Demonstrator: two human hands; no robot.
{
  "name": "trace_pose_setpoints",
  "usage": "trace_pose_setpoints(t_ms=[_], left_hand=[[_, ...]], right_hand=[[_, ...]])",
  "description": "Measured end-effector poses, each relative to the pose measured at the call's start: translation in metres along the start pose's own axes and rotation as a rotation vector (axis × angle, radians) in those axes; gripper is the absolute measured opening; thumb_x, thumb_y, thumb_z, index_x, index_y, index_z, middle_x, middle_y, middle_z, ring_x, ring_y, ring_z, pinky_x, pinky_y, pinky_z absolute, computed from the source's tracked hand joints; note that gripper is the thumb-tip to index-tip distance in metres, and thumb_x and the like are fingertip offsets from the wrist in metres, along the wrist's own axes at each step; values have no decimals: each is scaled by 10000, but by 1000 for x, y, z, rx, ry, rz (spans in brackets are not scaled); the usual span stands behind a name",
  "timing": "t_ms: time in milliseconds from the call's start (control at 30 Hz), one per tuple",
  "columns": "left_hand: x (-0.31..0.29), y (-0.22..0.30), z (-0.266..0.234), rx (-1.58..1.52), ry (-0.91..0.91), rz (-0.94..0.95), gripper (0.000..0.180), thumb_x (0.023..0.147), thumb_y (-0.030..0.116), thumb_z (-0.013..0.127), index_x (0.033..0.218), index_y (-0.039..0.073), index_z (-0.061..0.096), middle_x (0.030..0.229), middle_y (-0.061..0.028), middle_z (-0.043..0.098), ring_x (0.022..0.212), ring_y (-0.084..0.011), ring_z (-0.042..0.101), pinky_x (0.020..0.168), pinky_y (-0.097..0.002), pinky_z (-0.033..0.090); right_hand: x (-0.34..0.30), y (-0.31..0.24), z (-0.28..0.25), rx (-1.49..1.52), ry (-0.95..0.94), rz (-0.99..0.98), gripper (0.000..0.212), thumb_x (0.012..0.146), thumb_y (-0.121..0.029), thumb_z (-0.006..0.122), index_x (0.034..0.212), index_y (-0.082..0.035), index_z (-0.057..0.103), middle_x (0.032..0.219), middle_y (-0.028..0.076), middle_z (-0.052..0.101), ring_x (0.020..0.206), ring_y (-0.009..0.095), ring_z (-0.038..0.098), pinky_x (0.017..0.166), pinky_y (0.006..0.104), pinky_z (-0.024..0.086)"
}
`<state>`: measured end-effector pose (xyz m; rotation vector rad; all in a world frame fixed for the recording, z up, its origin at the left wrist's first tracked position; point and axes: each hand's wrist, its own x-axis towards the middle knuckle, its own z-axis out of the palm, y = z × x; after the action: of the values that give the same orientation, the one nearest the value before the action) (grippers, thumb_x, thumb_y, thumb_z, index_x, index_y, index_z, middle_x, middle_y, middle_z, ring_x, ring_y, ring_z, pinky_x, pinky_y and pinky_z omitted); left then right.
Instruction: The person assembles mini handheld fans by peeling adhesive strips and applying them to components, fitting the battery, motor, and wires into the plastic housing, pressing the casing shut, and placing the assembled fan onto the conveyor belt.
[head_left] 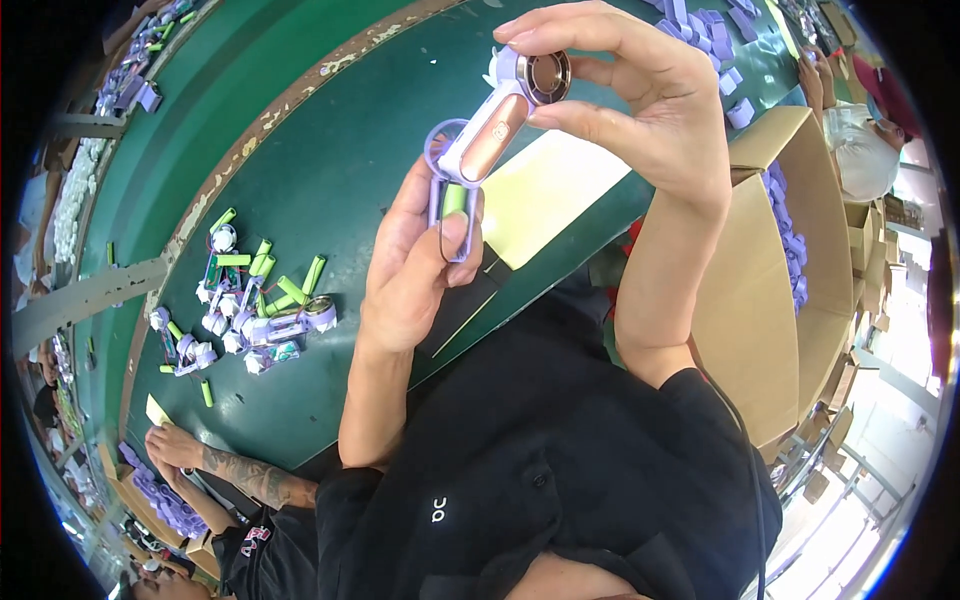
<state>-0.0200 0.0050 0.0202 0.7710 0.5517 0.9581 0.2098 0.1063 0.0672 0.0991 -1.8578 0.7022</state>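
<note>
Lilac handheld fan [495, 138] is up between my two hands at the upper middle of the frame, rose-gold panel facing me, tilted so its round metallic end [547, 78] points to the upper right. My right hand [665, 110] pinches that end, thumb at its lower edge and forefinger above. My left hand [405, 265] grips the purple frame [436, 215] at the lower end, thumb pressed on the front and fingers curled behind; a green cell [454, 200] shows inside (whether frame and panel are joined, I cannot tell).

Behind them a pale yellow sheet [565, 185] lies on the dark green table [390, 110]. Left of centre sits a loose heap of fan parts [280, 325], with green batteries [289, 289] among them. More purple pieces [700, 30] lie at the upper right, and a cardboard box [745, 310] with purple parts [785, 235] stands on the right. Lower left, a co-worker's hands [172, 446] are close to a small yellow slip [156, 410].
</note>
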Motion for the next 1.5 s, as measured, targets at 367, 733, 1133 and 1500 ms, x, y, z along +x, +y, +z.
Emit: trace_pose_setpoints(t_ms=[367,733,1133,1500], left_hand=[[-3,-10,-1,231,-54,143,761,1084,110,416,1685,105,-51,1063,-61,543,689,-59,416,590,-196,377],[-4,-14,2,281,27,142,669,1098,90,333,1684,84,10,1230,-29,535,783,-41,417,630,-177,371],[-7,-15,10,239,114,136,624,1106,98,352,1669,79,85,1158,-38,581,628,-27,413,545,-188,351],[1,-8,6,-23,38,34,689,1049,252,478,1641,63,181,1032,-43,567,617,-57,415,530,-216,323]], right_hand=[[-17,14,-6,-74,-22,-39,378,854,103,794,1220,69,705,1224,165,688,976,166,690,818,281,592],[-13,-41,20,-240,185,649,407,821,102,794,1214,30,715,1226,153,694,1020,191,669,869,328,598],[-42,-50,29,-185,247,752,374,850,20,809,1209,10,704,1115,75,698,958,141,665,920,318,569],[-40,-51,59,-314,233,633,421,758,-96,887,1164,-97,779,1291,150,657,1200,283,635,1001,400,530]])
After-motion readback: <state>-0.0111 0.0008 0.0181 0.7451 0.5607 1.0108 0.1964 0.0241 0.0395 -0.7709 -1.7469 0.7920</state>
